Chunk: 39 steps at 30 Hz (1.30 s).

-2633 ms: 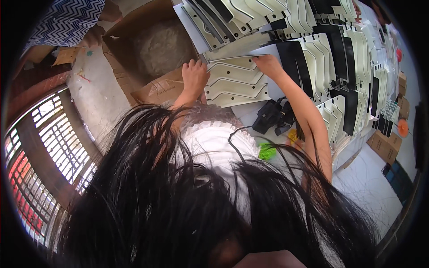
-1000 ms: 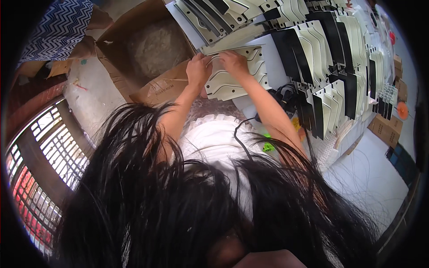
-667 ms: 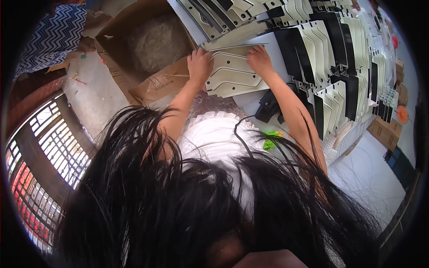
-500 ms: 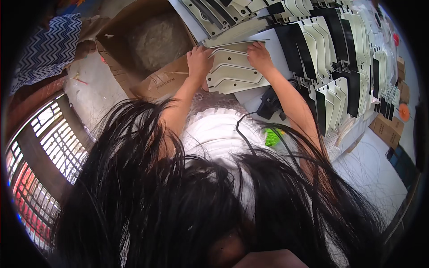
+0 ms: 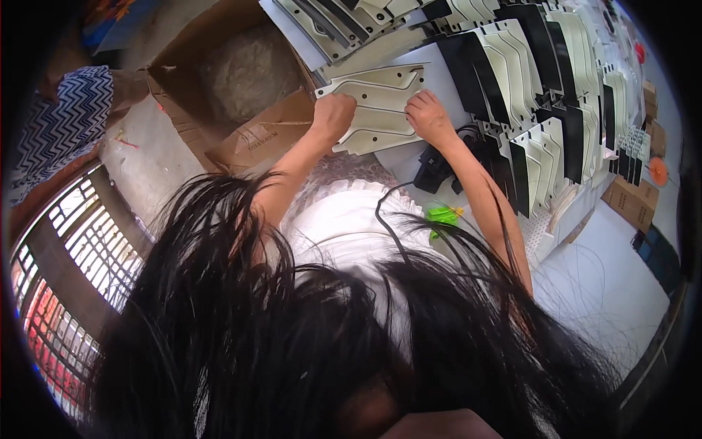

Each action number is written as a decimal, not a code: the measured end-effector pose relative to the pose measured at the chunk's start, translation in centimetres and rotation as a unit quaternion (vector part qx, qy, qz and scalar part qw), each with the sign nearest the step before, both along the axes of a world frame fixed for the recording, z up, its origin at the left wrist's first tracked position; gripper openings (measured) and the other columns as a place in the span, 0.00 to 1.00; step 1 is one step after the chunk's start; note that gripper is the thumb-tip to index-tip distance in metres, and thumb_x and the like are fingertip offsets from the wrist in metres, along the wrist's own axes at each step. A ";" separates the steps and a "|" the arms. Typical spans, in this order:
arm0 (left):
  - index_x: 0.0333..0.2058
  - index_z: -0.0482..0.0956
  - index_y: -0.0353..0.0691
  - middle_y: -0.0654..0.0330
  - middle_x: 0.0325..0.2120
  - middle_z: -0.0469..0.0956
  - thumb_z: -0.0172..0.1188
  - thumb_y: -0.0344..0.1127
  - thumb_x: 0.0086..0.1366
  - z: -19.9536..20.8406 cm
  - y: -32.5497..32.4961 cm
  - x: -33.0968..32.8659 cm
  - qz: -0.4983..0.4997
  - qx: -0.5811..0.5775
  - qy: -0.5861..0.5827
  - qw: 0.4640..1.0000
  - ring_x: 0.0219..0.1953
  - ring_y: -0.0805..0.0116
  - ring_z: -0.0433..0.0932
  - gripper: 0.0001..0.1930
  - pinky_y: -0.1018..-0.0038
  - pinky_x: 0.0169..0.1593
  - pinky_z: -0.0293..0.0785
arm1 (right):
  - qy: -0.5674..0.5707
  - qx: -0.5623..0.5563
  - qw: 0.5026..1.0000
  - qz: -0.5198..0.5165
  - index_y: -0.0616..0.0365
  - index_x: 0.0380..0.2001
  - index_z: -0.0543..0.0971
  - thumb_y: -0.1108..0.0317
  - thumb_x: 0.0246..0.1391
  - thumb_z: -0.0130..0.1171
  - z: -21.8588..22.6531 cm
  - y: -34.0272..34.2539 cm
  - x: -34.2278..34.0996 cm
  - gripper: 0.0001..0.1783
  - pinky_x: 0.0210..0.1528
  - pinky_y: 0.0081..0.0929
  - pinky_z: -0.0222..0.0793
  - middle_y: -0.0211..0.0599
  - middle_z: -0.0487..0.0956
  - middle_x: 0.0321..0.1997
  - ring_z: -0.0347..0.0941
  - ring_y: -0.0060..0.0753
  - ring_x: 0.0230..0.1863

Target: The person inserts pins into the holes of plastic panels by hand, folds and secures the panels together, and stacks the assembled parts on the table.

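The cream moulded panel (image 5: 376, 106) is lying flat on the white worktable (image 5: 439, 62), at 12 o'clock from the person. The left hand (image 5: 334, 113) is clamping curled fingers on its left edge; the right hand (image 5: 426, 117) is pressing bent fingers onto its right edge. An open cardboard box (image 5: 241, 73) is sitting at 10 o'clock.

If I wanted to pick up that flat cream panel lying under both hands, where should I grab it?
Probably by its two near corners, coming from the person's side. The cream panel lies flat, wide and thin, and its far side abuts stacked panels. The left hand and right hand already rest at those near corners.
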<state>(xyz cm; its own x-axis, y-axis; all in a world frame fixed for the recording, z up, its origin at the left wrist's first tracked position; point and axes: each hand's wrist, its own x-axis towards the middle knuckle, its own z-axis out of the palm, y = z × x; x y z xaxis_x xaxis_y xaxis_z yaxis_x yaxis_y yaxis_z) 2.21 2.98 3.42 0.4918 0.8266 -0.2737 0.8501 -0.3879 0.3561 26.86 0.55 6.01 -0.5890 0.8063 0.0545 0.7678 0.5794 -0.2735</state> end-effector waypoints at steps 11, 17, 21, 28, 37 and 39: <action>0.25 0.77 0.38 0.55 0.21 0.79 0.56 0.27 0.50 -3.0 0.1 1.6 -0.143 0.083 0.047 0.985 0.27 0.60 0.82 0.02 0.69 0.25 0.76 | -0.019 -0.027 0.998 0.044 0.59 0.18 0.76 0.73 0.35 0.58 -4.6 0.8 0.0 0.03 0.50 0.33 0.65 0.36 0.73 0.29 0.69 0.39 0.40; 0.34 0.73 0.40 0.58 0.27 0.78 0.60 0.36 0.55 -2.2 -0.9 0.2 -0.066 0.071 0.014 0.995 0.28 0.60 0.81 0.10 0.69 0.26 0.76 | -0.014 -0.010 0.999 0.043 0.57 0.23 0.76 0.69 0.39 0.60 -3.5 0.3 1.0 0.05 0.52 0.34 0.64 0.36 0.74 0.31 0.70 0.38 0.43; 0.43 0.71 0.44 0.62 0.38 0.73 0.63 0.44 0.56 3.7 -3.4 -0.8 -0.018 0.081 -0.042 0.996 0.34 0.63 0.78 0.19 0.69 0.26 0.75 | 0.110 0.002 0.991 -0.071 0.56 0.29 0.76 0.68 0.40 0.64 0.6 -1.3 1.7 0.10 0.54 0.35 0.64 0.35 0.75 0.33 0.70 0.38 0.46; 0.42 0.71 0.40 0.59 0.35 0.75 0.58 0.30 0.54 0.6 -5.9 0.7 -0.124 0.060 0.048 0.989 0.35 0.64 0.79 0.15 0.71 0.27 0.77 | 0.040 -0.034 0.999 -0.013 0.57 0.27 0.76 0.71 0.40 0.63 0.3 -5.0 1.0 0.08 0.50 0.34 0.66 0.35 0.74 0.30 0.70 0.38 0.43; 0.31 0.71 0.37 0.56 0.24 0.77 0.57 0.27 0.52 -1.5 -5.2 1.8 -0.187 0.072 0.027 0.979 0.27 0.62 0.81 0.07 0.71 0.26 0.77 | -0.012 -0.081 0.996 -0.033 0.57 0.17 0.78 0.70 0.36 0.63 -3.9 -5.3 0.6 0.05 0.48 0.34 0.66 0.34 0.74 0.28 0.70 0.37 0.39; 0.30 0.71 0.37 0.56 0.24 0.77 0.56 0.27 0.52 -2.0 -5.4 1.8 -0.193 0.071 0.043 0.978 0.27 0.62 0.81 0.07 0.71 0.26 0.76 | -0.013 -0.061 0.997 -0.055 0.56 0.17 0.78 0.70 0.35 0.62 -3.9 -5.3 0.0 0.03 0.47 0.34 0.65 0.34 0.75 0.28 0.71 0.37 0.39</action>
